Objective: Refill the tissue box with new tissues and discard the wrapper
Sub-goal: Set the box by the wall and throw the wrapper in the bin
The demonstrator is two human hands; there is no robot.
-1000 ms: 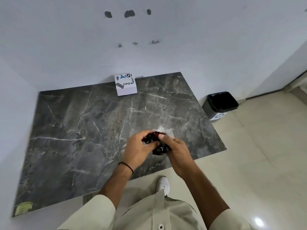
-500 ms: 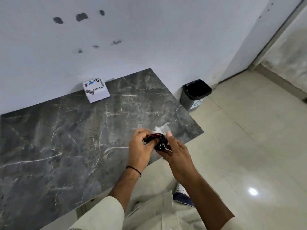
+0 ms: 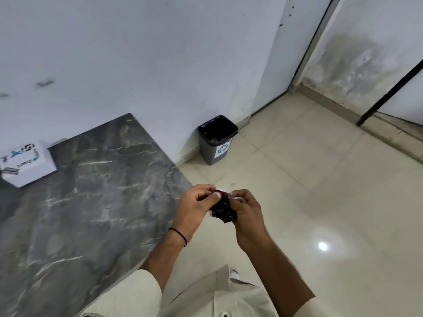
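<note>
A crumpled dark wrapper (image 3: 223, 210) with red and clear bits is pinched between both hands, just past the table's right corner, over the floor. My left hand (image 3: 194, 208) grips its left side and my right hand (image 3: 246, 211) its right side. The white tissue box (image 3: 27, 164) with printed labels sits far left on the dark marble table (image 3: 91, 213), against the wall. A grey bin (image 3: 217, 139) with a black liner and a recycling label stands on the floor by the wall, beyond my hands.
Pale tiled floor (image 3: 320, 202) spreads to the right, with a light reflection. A white wall runs behind the table and bin. A door frame and a black diagonal bar (image 3: 389, 88) stand at the far right.
The view has swung right, away from the table and toward the bin. Both hands, still holding the wrapper, have moved from over the table edge to over the floor.
</note>
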